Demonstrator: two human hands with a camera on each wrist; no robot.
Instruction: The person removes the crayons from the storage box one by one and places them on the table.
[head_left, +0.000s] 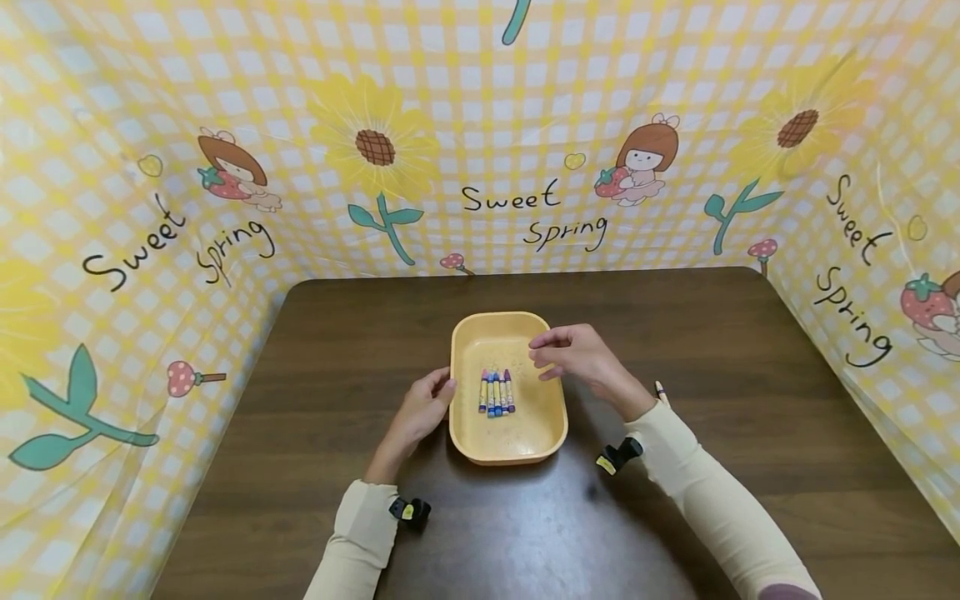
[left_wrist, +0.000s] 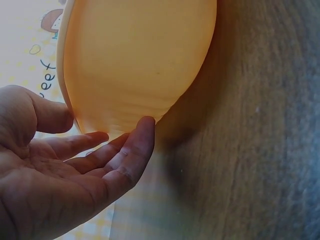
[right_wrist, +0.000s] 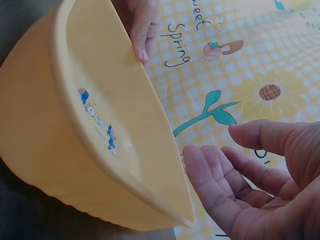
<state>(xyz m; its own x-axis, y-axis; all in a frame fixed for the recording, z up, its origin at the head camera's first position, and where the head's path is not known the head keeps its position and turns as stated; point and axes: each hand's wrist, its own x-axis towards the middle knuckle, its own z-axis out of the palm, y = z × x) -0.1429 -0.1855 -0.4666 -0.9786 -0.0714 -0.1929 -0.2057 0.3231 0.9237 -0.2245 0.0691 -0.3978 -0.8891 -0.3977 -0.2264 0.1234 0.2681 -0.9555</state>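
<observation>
crayons (head_left: 497, 395) in tray (head_left: 536, 427) — left hand (head_left: 422, 407) apparently in a pinch on its rim (head_left: 501, 315) — right hand (head_left: 583, 357) slack, unclenched

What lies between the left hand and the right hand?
In the head view, the yellow tray lies between the left hand and the right hand, with several crayons inside it.
</observation>
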